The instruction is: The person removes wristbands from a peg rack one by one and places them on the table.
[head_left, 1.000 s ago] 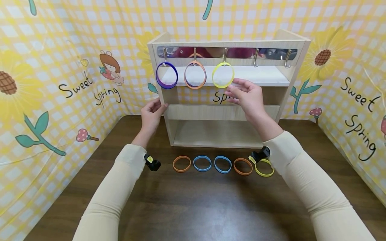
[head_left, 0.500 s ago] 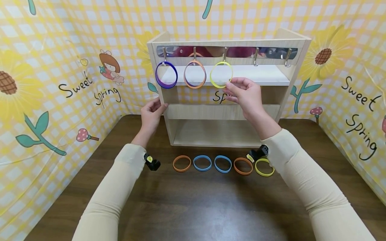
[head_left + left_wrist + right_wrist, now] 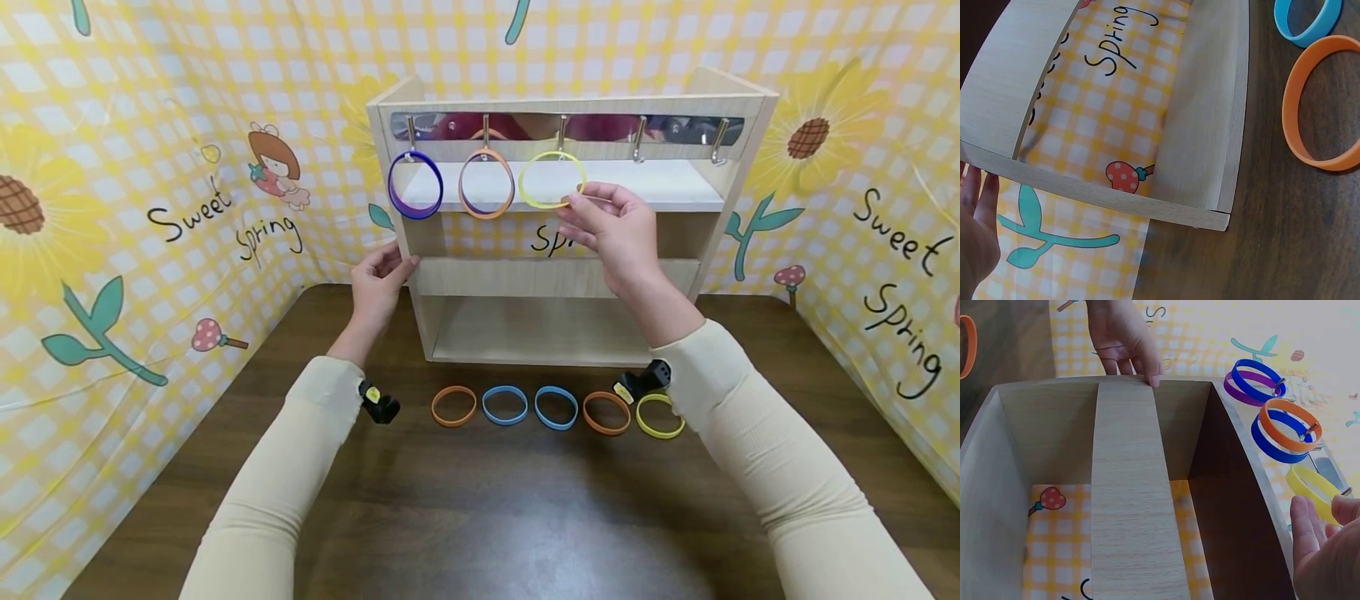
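Note:
My right hand pinches the lower right edge of a yellow silicone wristband, which hangs at the third hook of a light wooden shelf unit. My left hand grips the unit's left side panel, thumb in front and fingers behind. From the first hook hang a blue wristband and a purple wristband. The second hook carries an orange wristband with a blue one behind it. Part of the yellow band is hidden by my fingers in the right wrist view.
Before the unit, a row of wristbands lies on the dark wooden table: orange, light blue, another light blue, orange and yellow. Two bare hooks stand at the right. Patterned cloth surrounds the table.
My right hand has tilted the yellow wristband's lower edge upward and out, so its ring looks flatter; its fingers have risen slightly. My left hand keeps its place on the side panel.

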A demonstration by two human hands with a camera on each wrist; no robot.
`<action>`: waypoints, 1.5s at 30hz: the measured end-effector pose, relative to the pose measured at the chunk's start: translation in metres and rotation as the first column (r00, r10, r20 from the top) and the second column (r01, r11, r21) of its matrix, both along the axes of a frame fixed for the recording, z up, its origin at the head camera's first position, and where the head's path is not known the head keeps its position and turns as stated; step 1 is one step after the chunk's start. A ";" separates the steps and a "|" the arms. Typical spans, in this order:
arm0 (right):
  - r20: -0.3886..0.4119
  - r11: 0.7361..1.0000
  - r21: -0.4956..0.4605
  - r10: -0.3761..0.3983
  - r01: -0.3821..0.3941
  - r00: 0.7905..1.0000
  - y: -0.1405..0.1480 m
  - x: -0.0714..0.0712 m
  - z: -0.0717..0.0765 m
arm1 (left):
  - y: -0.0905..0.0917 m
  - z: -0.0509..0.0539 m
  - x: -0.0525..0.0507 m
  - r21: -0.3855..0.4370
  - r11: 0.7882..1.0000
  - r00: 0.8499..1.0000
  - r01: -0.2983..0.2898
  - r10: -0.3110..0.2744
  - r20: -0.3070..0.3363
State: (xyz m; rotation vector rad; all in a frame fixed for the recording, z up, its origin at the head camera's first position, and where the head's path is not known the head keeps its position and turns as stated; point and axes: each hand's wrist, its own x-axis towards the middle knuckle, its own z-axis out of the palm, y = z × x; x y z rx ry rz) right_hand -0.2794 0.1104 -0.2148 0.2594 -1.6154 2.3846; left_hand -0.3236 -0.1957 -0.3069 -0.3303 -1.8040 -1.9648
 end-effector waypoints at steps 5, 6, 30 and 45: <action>-0.028 0.998 -0.057 0.016 -0.017 0.999 0.002 0.002 0.004 | 0.001 0.000 0.000 0.015 1.000 1.000 0.004 -0.004 -0.004; -0.035 0.998 -0.061 0.016 -0.018 0.999 0.002 0.003 0.004 | 0.001 0.000 0.000 0.017 1.000 1.000 0.004 -0.004 -0.005; -0.010 0.990 0.034 0.140 -0.140 0.990 0.015 0.039 -0.035 | 0.003 0.003 0.004 -0.017 1.000 1.000 -0.025 0.025 0.019; 0.135 0.948 0.166 0.252 -0.272 0.958 -0.002 0.050 -0.097 | 0.004 0.003 0.004 -0.013 0.999 1.000 -0.030 0.030 0.005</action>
